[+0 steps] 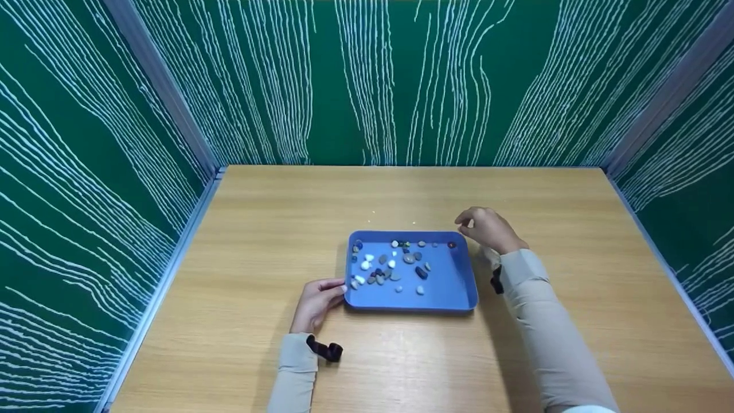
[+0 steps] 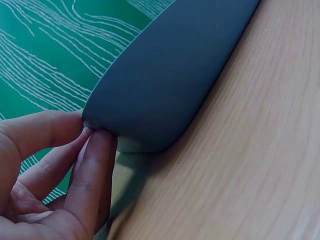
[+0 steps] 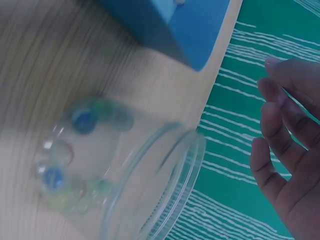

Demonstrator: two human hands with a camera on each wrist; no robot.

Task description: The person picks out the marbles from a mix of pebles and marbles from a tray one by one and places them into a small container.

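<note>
A blue rectangular tray (image 1: pixel 450 289) lies on the table with pebbles and marbles scattered inside, mostly toward its left and middle. My left hand (image 1: pixel 316 301) pinches the tray's left edge, and the left wrist view shows thumb and fingers at a corner of the tray wall (image 2: pixel 160 80). Beyond the tray's back right corner hovers my right hand (image 1: pixel 492 230), fingers loosely bent with nothing between them. Under the right wrist stands a clear jar (image 3: pixel 142 155), partly hidden in the head view; several glass marbles (image 3: pixel 54 177) lie at its bottom. A reddish marble (image 1: pixel 452 245) sits in the tray's back right corner.
The wooden table (image 1: pixel 275 229) meets green walls with white wavy lines (image 1: pixel 367 86) at the back and sides. A few tiny pale specks (image 1: pixel 414 222) are on the table behind the tray. Each wrist carries a black strap (image 1: pixel 327 350).
</note>
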